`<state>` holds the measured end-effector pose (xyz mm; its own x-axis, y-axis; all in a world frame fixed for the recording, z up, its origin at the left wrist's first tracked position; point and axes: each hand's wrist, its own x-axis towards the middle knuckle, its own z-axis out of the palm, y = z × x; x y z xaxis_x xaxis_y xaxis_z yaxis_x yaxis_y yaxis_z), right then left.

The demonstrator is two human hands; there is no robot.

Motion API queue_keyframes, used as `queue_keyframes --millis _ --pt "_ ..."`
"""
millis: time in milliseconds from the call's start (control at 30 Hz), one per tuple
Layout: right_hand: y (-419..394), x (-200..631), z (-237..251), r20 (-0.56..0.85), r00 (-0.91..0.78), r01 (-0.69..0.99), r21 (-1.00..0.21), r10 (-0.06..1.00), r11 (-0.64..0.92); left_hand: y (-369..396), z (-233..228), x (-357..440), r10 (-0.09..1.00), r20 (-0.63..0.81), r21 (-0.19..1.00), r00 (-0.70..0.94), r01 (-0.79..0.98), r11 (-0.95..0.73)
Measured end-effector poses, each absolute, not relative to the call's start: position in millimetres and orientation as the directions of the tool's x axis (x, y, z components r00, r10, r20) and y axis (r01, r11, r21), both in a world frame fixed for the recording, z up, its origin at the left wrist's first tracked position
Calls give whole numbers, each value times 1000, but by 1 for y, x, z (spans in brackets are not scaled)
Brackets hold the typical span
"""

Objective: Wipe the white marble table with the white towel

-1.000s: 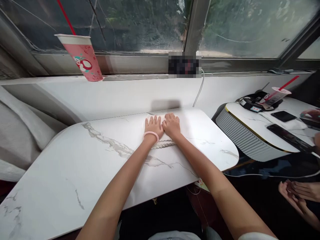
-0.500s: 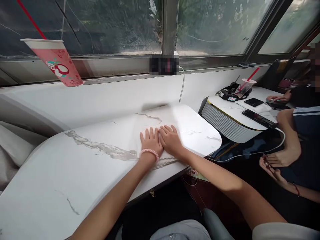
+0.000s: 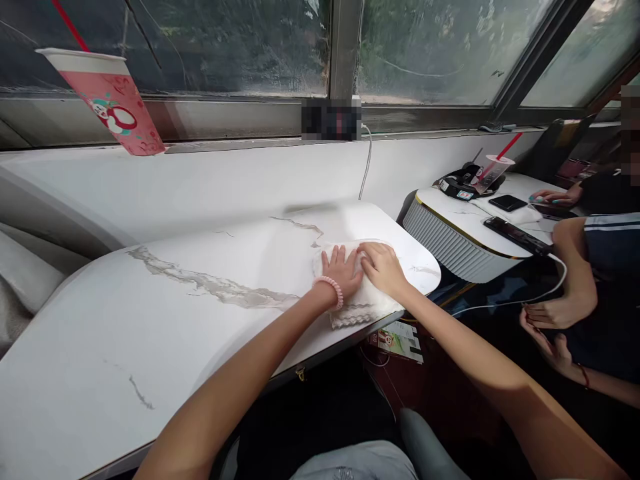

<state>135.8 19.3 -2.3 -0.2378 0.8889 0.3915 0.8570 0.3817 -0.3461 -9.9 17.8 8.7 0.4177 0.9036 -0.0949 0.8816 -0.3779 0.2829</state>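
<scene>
I'm looking at what seems a café or casual drinks shop: a marble-patterned tabletop [image 3: 175, 313] set against a long window [image 3: 225, 47], a pink takeaway cup [image 3: 107, 100] with a straw on the sill, and another person seated at the neighbouring table [image 3: 465, 220] with phones and a second cup [image 3: 493, 170].

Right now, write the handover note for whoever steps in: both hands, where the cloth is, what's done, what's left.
Left hand: flat, palm down on the white cloth, pink bracelet at the wrist.
Right hand: flat on the same cloth, beside the left, fingers touching it.
Cloth: lies on the marble table near its right front edge, scalloped hem toward the person.
Done: cloth is spread under both palms.
Left: it looks bunched and wrinkled around the hands; probably needs smoothing. Neither hand grips anything.
</scene>
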Motion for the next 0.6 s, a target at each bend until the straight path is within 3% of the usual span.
queue_keyframes --millis 100,233,600 --pt "54 131 -3 399 -213 856 -364 892 367 49 5 -20 892 -32 268 451 864 -427" --pt "109 116 -8 408 -187 863 -367 894 348 93 0 -28 929 20 242 370 900 -364" --pt "249 135 -16 447 -298 768 -412 844 490 200 -3 -7 970 80 194 229 951 -240"
